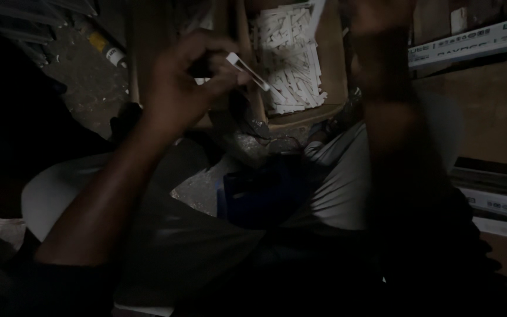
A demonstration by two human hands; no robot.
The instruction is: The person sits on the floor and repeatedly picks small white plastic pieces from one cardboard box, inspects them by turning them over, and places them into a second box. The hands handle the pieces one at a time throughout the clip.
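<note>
Small white strip (247, 70) — smooth, matt plastic by its look; brown box (333, 64) — dull cardboard; ground (86, 76) — rough concrete.

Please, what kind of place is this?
Probably a dim workshop or storeroom. A box full of small white sticks, long cartons stacked at the side, and a dusty floor suggest it.

White strip (247, 70); brown box (333, 64)
</note>
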